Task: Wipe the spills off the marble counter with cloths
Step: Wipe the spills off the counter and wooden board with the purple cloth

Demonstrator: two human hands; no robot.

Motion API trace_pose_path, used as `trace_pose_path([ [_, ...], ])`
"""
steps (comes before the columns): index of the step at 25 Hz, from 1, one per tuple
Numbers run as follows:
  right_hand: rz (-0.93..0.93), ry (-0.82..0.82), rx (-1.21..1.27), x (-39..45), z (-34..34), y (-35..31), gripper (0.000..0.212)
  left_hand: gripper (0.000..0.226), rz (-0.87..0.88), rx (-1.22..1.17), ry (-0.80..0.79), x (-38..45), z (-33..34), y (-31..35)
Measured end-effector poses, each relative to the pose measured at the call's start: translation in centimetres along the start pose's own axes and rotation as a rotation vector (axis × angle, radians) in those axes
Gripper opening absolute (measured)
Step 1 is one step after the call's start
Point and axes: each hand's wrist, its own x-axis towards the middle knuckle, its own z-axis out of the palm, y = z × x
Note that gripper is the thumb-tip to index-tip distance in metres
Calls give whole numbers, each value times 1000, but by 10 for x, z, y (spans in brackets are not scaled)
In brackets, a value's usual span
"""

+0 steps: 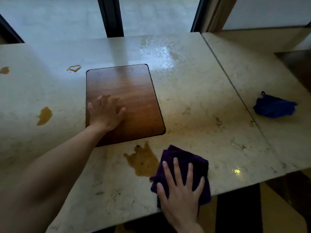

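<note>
My right hand point(180, 190) lies flat, fingers spread, on a folded purple cloth point(183, 158) at the marble counter's point(202, 106) front edge. Just left of the cloth is a large brown spill point(143, 160). My left hand point(105, 111) rests flat with fingers apart on a wooden board point(133, 91) set in the counter. Smaller brown spills lie at the left point(44, 115), the far left point(5, 70) and left of the board's far corner point(74, 68). A wet sheen point(161, 52) covers the counter behind the board.
A crumpled blue cloth point(274, 106) lies on the adjoining counter section at the right, past a seam point(235, 88). Dark window frames point(111, 15) stand behind the counter. The front edge drops to the floor at the lower right.
</note>
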Motion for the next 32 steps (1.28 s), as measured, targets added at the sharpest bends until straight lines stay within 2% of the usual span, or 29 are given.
trace_pose_path([
  [4, 66, 30, 113, 54, -2, -42, 71, 51, -15, 0, 25, 23, 10, -19],
  [8, 104, 59, 129, 200, -18, -45, 66, 58, 11, 45, 15, 42, 16, -33],
  [10, 53, 148, 105, 287, -32, -45, 65, 56, 13, 40, 23, 44, 18, -37],
  [11, 11, 143, 93, 335, -42, -49, 64, 56, 6, 36, 23, 46, 20, -38],
  [14, -87, 2, 73, 471, -72, -68, 64, 58, -5, 56, 0, 45, 22, -40],
  [17, -192, -27, 71, 584, -101, -96, 64, 58, -4, 66, -16, 48, 24, -42],
  [19, -289, -42, 38, 630, -108, -122, 62, 58, -5, 83, -14, 50, 27, -44],
  [22, -452, -62, -23, 655, -109, -161, 59, 57, -14, 96, -6, 53, 31, -46],
  [25, -612, -65, -49, 636, -104, -175, 56, 57, -11, 71, -19, 58, 26, -46],
  [29, -775, -69, -73, 553, -85, -149, 51, 56, -51, 47, -48, 56, 22, -41],
  [32, -819, -76, -69, 468, -72, -122, 51, 55, -50, 66, -24, 60, 20, -40],
])
